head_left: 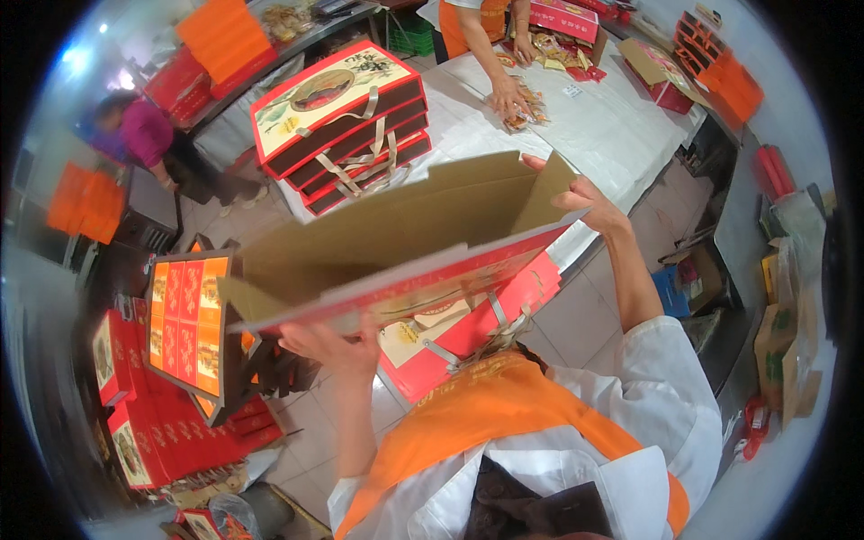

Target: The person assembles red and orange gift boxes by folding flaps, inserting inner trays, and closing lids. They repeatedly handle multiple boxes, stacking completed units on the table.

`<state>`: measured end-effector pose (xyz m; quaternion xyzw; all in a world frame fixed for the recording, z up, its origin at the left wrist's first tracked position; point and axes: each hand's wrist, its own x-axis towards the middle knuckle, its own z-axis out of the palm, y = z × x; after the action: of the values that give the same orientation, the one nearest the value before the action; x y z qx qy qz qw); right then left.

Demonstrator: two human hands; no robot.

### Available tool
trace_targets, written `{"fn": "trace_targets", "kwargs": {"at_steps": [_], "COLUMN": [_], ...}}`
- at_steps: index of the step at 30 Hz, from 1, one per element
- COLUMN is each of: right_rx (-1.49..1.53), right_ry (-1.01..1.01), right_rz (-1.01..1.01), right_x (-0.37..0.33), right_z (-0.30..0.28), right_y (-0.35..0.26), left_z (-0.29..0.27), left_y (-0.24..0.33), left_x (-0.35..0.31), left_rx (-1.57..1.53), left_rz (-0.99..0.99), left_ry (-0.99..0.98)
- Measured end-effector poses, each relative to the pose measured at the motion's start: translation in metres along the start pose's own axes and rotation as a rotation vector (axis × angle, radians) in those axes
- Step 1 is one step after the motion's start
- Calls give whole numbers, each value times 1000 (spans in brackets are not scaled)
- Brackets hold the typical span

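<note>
A tiled floor (585, 310) runs beneath a packing room, and a table (621, 135) under a white cover stretches away to the far side. At its far edge a co-worker in an orange apron (463, 31) has one hand (508, 97) on a spread of small packets (538, 108). On the table's far left stands a stack of red gift boxes (337, 117) with pale ribbon handles, and at the far right sits a box with raised flaps (661, 76). Farther left, a person in a purple top (147, 130) leans forward.

In the near middle, the wearer's two hands hold a large open carton (387, 229), brown inside and red outside, its mouth turned up toward the viewer. The right arm rises along the right side, elbow bent, and the right hand (589, 205) is closed on the carton's right end — fingers and thumb at the rim. The left forearm stands nearly upright; the left hand (337, 346) has hold of the near wall toward its left end, fingers partly spread — how far they curl underneath cannot be told. The carton thus lies between the hands, slanting from near left to far right, above a red box (423, 360) just beyond the wearer's orange apron (468, 405).
</note>
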<state>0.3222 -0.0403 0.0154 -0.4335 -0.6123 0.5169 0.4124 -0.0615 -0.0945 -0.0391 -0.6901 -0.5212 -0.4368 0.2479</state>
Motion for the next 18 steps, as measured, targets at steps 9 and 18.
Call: {"fn": "trace_targets", "kwargs": {"at_steps": [9, 18], "right_rx": [81, 85], "right_ry": [-133, -41], "right_rz": [-115, 18], "right_x": [13, 11], "right_z": [-9, -7], "right_y": [17, 8], "left_z": [18, 51], "left_y": [18, 9], "left_x": [97, 112], "left_rx": [-56, -414], "left_rz": [142, -330], "left_ry": [-689, -1420]}}
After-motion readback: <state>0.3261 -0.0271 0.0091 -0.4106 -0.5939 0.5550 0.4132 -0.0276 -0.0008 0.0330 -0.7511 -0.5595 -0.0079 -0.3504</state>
